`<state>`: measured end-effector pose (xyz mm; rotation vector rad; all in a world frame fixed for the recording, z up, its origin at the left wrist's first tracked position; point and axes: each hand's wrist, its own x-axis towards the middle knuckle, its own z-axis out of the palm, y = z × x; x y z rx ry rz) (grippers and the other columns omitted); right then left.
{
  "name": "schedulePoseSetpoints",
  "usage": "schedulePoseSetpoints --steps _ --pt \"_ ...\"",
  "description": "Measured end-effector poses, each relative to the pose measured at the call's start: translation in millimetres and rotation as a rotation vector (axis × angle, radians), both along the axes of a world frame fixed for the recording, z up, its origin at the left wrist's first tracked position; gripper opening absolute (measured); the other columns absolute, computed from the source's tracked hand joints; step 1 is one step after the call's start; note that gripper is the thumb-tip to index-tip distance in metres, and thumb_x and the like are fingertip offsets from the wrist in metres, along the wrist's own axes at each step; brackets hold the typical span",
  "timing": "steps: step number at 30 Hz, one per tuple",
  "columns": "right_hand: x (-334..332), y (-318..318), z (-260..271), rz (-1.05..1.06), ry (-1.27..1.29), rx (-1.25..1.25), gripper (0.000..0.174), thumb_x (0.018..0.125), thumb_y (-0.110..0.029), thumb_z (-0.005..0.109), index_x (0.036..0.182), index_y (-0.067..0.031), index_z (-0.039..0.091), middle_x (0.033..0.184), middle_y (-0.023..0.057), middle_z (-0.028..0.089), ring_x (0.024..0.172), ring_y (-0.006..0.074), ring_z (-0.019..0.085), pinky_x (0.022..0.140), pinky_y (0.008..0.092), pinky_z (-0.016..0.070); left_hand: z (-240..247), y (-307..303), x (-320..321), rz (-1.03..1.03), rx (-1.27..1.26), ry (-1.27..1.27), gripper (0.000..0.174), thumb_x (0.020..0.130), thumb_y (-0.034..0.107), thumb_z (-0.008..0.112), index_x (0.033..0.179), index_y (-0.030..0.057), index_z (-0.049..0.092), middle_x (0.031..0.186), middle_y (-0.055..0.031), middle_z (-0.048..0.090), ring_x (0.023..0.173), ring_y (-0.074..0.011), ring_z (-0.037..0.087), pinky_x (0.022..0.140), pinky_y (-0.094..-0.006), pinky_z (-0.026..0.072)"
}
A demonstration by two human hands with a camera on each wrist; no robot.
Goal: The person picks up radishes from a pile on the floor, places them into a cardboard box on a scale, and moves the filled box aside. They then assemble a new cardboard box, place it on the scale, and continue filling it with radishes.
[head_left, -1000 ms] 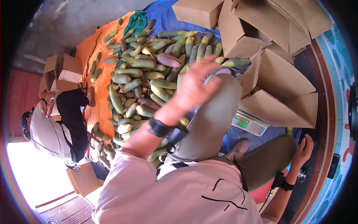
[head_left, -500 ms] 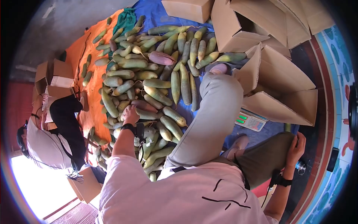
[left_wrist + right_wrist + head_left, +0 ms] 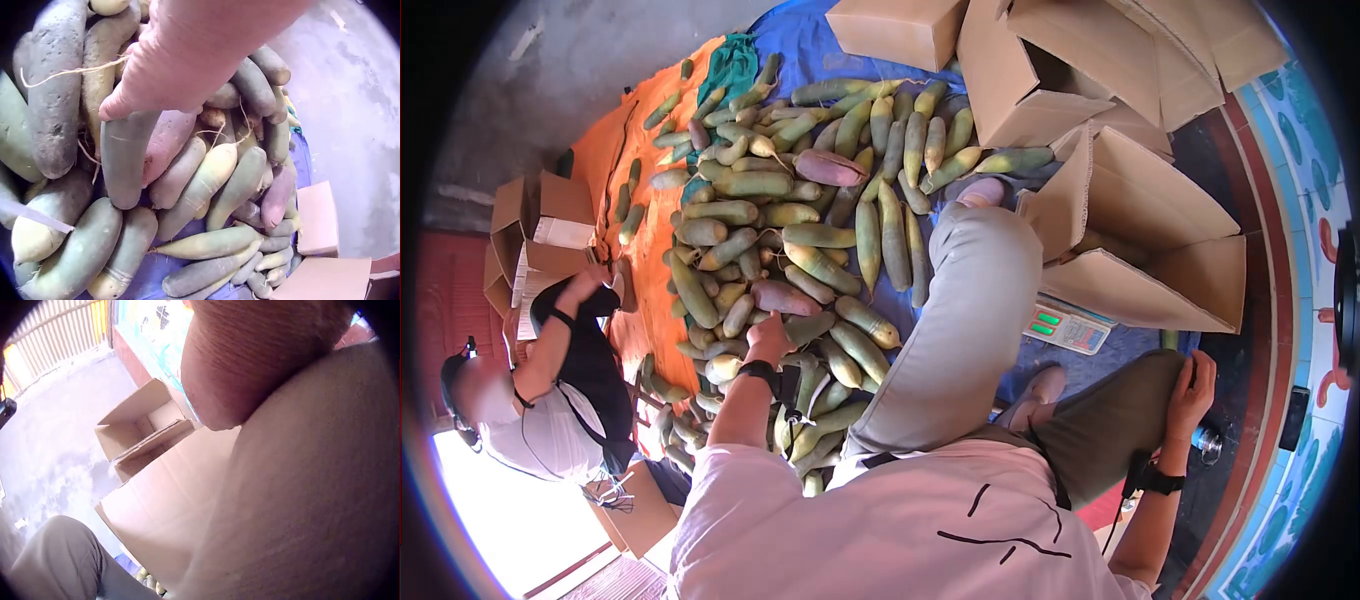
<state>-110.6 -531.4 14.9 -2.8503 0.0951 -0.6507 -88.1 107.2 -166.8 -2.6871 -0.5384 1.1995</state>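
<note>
My left hand (image 3: 770, 340) is down in the pile of green radishes (image 3: 735, 183), gripping one green radish (image 3: 130, 159) by its end. In the left wrist view the thumb lies against that end and the other fingers are mostly hidden. A pinkish radish (image 3: 167, 139) lies right beside the held one, with more green radishes packed around. My right hand (image 3: 1193, 390) rests on my knee at the right, holding nothing. In the right wrist view only part of that hand (image 3: 225, 381) shows against the trouser leg.
An open cardboard box (image 3: 1170, 190) stands on a scale (image 3: 1072, 326) with lit green digits, right of my leg. More boxes (image 3: 1090, 50) stack behind it. Another person (image 3: 550, 400) sits at the left beside the orange sheet (image 3: 615, 160). A phone (image 3: 1294, 418) lies far right.
My left hand has swung from over my knee back into the pile, then slid slightly toward me, now gripping a radish. My right hand has settled on the knee. The other person has raised an arm.
</note>
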Motion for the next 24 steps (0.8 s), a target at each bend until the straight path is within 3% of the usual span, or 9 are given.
schedulePoseSetpoints --steps 2,6,9,11,12,13,16,19,24 --pt "0 -1 0 0.004 -0.003 0.009 0.011 0.087 -0.004 0.051 0.097 0.0001 0.056 0.094 0.0162 0.057 0.085 0.0337 0.057 0.075 0.0376 0.0466 0 -5 -4 0.040 -0.040 0.052 0.087 0.062 0.050 0.075 0.129 0.0065 0.040 0.111 -0.0101 0.062 0.105 -0.0224 0.060 0.084 -0.0332 0.0486" --pt "0 0 -1 0.002 -0.021 0.034 0.010 0.087 -0.004 0.051 0.095 0.0000 0.056 0.093 0.0162 0.057 0.084 0.0338 0.057 0.074 0.0375 0.0463 -11 -24 -19 0.017 -0.103 0.071 0.081 0.065 0.054 0.070 0.126 0.0058 0.046 0.112 -0.0094 0.062 0.104 -0.0234 0.060 0.086 -0.0338 0.0478" --pt "-3 0 0 -0.001 -0.037 0.055 0.010 0.086 -0.003 0.051 0.094 0.0000 0.056 0.092 0.0162 0.057 0.084 0.0338 0.057 0.074 0.0373 0.0462 -10 -33 -18 0.035 -0.122 0.007 0.070 0.068 0.058 0.064 0.112 0.0045 0.058 0.103 -0.0086 0.066 0.099 -0.0250 0.062 0.086 -0.0341 0.0468" --pt "-4 -2 0 0.007 -0.052 0.063 0.010 0.086 -0.003 0.051 0.094 0.0000 0.056 0.092 0.0161 0.057 0.084 0.0337 0.057 0.074 0.0373 0.0461 -8 -33 -11 0.363 -0.331 0.076 0.061 0.070 0.058 0.062 0.096 0.0027 0.065 0.087 -0.0096 0.068 0.084 -0.0240 0.066 0.077 -0.0338 0.0493" --pt "-5 -2 0 0.000 -0.045 0.073 0.010 0.086 -0.003 0.051 0.094 0.0000 0.056 0.092 0.0161 0.057 0.084 0.0338 0.057 0.074 0.0373 0.0461 -5 -32 -13 0.474 -0.476 0.006 0.058 0.073 0.059 0.061 0.084 0.0022 0.066 0.065 -0.0077 0.064 0.059 -0.0190 0.062 0.057 -0.0307 0.0481" --pt "-6 -3 -1 -0.007 -0.039 0.083 0.010 0.086 -0.003 0.051 0.094 0.0000 0.056 0.092 0.0161 0.057 0.084 0.0338 0.057 0.074 0.0372 0.0461 -4 -32 -12 0.473 -0.475 -0.005 0.058 0.073 0.059 0.061 0.084 0.0022 0.066 0.065 -0.0077 0.064 0.059 -0.0190 0.062 0.057 -0.0307 0.0481" --pt "-8 -1 2 -0.018 -0.052 0.089 0.010 0.086 -0.003 0.050 0.094 0.0000 0.056 0.092 0.0162 0.057 0.085 0.0337 0.057 0.075 0.0372 0.0463 29 -51 -1 0.720 -0.823 -0.138 0.050 0.077 0.055 0.062 0.074 0.0049 0.061 0.053 0.0004 0.049 0.044 -0.0086 0.045 0.039 -0.0228 0.0331" --pt "-9 -2 1 -0.015 -0.069 0.112 0.010 0.086 -0.003 0.051 0.093 0.0003 0.057 0.092 0.0163 0.057 0.085 0.0338 0.057 0.075 0.0372 0.0465 76 -81 13 0.711 -1.005 -0.429 0.052 0.078 0.055 0.062 0.080 0.0033 0.061 0.060 0.0010 0.052 0.048 -0.0077 0.046 0.042 -0.0221 0.0348" --pt "-9 0 2 -0.006 -0.075 0.118 0.010 0.086 -0.003 0.051 0.093 0.0007 0.057 0.092 0.0164 0.058 0.084 0.0338 0.057 0.075 0.0372 0.0466 180 -129 46 0.577 -1.345 -0.552 0.058 0.078 0.055 0.062 0.096 0.0007 0.058 0.072 0.0007 0.055 0.056 -0.0062 0.048 0.048 -0.0194 0.0372"
